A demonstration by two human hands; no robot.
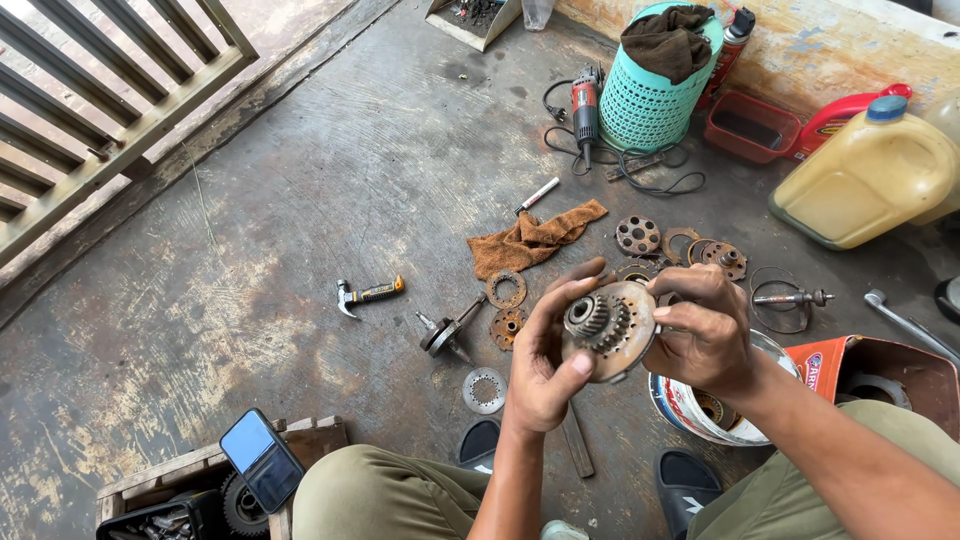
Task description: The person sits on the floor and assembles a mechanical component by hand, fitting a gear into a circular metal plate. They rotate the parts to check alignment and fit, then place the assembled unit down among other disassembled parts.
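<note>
Gripping geared clutch disc [607,328] between left hand [545,355] and right hand [705,335], fingers curling, pinching its rim, above floor [300,200].

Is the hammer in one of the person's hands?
No, the hammer lies on the floor, apart from both hands, which hold a round gear part.

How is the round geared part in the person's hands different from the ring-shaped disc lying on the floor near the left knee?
The geared part is held up between both hands, thick, with a toothed gear on its face. The flat disc lies alone on the concrete, thin, with an open toothed centre, and looks smaller. Both are round, worn metal.
</note>
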